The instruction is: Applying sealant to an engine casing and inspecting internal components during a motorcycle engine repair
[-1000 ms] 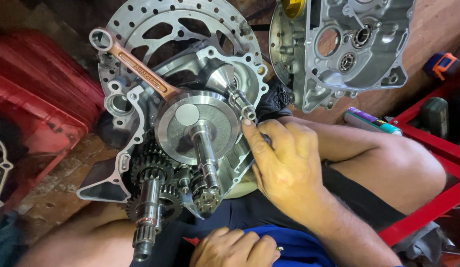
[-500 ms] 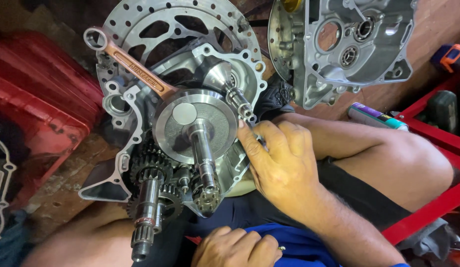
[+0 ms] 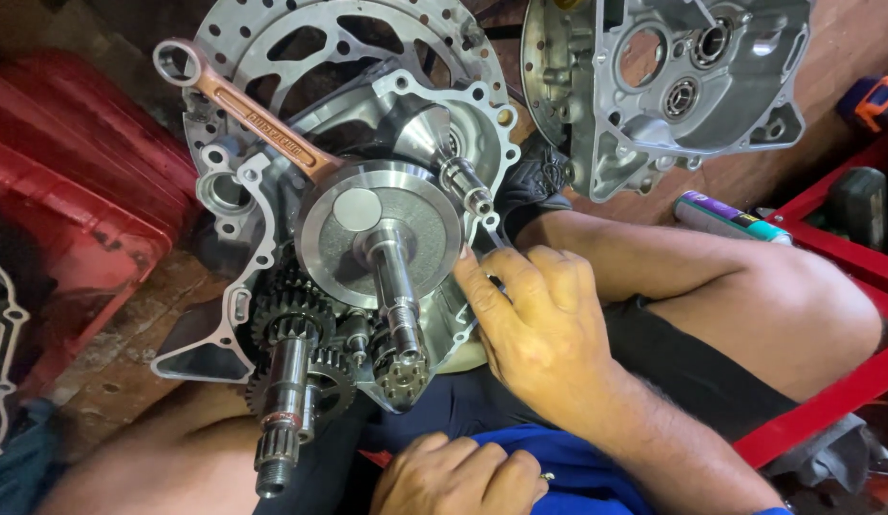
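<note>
A silver crankcase half (image 3: 236, 181) lies between my legs. It holds a round crankshaft (image 3: 382, 234) with a copper-coloured connecting rod (image 3: 258, 116) pointing up left, and gear shafts (image 3: 289, 381) at the lower left. My right hand (image 3: 539, 324) lies on the case's right rim just beside the crank web, thumb and fingertips curled onto the edge. My left hand (image 3: 458, 477) is a closed fist at the bottom, resting on blue cloth (image 3: 578, 477). A perforated brake disc (image 3: 272, 33) sits under the case.
A second silver case half (image 3: 749, 95) stands at the top right. A red crate (image 3: 72, 191) is on the left and a red frame (image 3: 826, 401) on the right. A purple-and-teal tube (image 3: 725, 217) lies by my knee (image 3: 797, 296). A black glove (image 3: 535, 181) sits between the cases.
My right hand's fingertips have slid slightly down the case rim, away from the small upright shaft. The left fist has stayed in place. The view has shifted a little.
</note>
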